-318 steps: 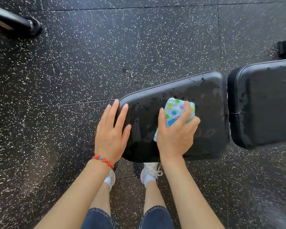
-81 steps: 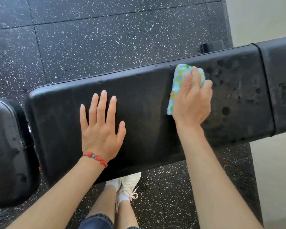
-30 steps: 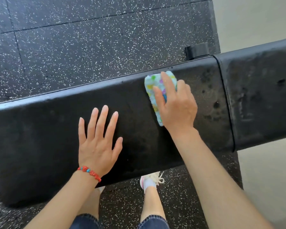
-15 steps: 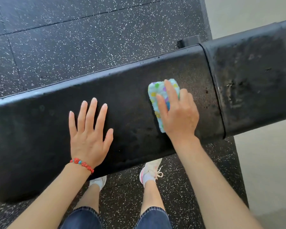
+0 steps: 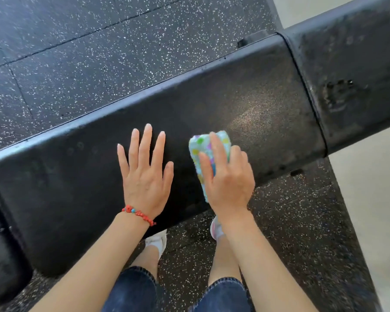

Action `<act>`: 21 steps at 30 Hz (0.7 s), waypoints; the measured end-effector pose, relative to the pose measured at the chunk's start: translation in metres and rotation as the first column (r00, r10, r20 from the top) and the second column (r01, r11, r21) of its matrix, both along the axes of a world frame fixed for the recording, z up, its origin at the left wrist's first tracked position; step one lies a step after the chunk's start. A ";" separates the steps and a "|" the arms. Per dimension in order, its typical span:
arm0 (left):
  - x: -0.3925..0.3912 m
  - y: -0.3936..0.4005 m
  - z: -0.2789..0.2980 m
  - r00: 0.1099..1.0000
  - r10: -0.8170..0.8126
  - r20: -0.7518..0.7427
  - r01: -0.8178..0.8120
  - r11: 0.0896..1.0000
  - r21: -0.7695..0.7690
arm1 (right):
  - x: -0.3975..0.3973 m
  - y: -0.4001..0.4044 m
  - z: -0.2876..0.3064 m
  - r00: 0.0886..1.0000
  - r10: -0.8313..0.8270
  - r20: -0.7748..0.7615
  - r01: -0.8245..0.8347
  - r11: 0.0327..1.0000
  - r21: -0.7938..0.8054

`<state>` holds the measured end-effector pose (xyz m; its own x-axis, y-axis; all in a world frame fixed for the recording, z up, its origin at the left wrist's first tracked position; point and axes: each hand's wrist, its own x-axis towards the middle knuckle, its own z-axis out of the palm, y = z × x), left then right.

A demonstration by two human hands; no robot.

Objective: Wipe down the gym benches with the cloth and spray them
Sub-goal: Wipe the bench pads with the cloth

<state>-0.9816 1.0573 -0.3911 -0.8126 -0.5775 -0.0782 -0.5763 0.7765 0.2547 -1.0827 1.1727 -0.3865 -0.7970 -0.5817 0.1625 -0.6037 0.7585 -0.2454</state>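
A long black padded bench (image 5: 245, 102) runs across the view from lower left to upper right. My left hand (image 5: 145, 174) lies flat on its pad with fingers spread, a red bead bracelet at the wrist. Right beside it, my right hand (image 5: 229, 179) presses a folded pale-blue cloth with coloured dots (image 5: 203, 147) onto the pad near the front edge. A second black pad section (image 5: 351, 70) joins on the right and shows wet smears. No spray bottle is in view.
Black speckled rubber floor tiles (image 5: 99, 64) lie beyond and under the bench. A pale floor strip (image 5: 374, 199) starts at the right. Another dark pad end (image 5: 0, 262) sits at the lower left. My legs and white shoes (image 5: 158, 242) stand below the bench's front edge.
My right hand has drawn the cloth from the pad's far edge back toward the near edge and closer to my left hand. The view has shifted so the bench sits more to the right.
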 end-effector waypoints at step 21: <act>0.046 -0.018 -0.007 0.998 -0.031 0.061 0.034 0.998 -0.054 | -0.008 0.036 -0.006 0.981 -0.131 -0.143 0.127 0.991 -0.031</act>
<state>-0.9359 1.0392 -0.3982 -0.8259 -0.5556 -0.0961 -0.5634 0.8069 0.1774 -1.0909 1.2089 -0.3925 -0.8323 -0.4707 0.2927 -0.5314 0.8279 -0.1797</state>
